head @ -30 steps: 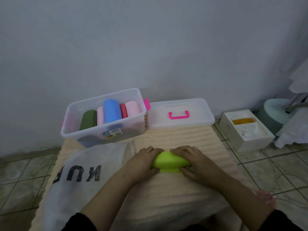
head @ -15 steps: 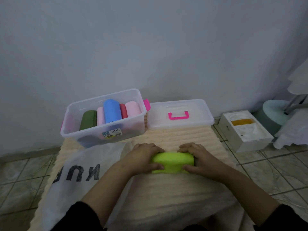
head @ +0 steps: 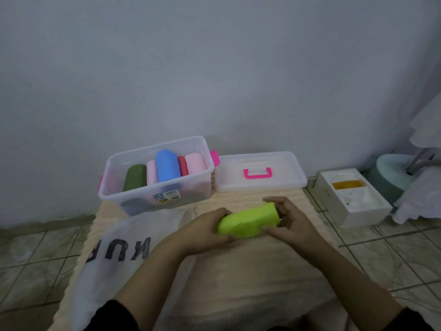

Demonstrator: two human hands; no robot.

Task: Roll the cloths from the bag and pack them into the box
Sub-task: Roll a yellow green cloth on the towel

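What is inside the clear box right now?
The clear box holds rolled cloths: dark green roll, blue roll, red roll, two pink rolls. Anything beneath them is hidden.

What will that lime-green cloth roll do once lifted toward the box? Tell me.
The lime-green roll is soft fabric, so it probably sags or unwinds unless both the left hand and right hand keep gripping its ends. It looks light. Set down on the ribbed mat, its round shape might roll.
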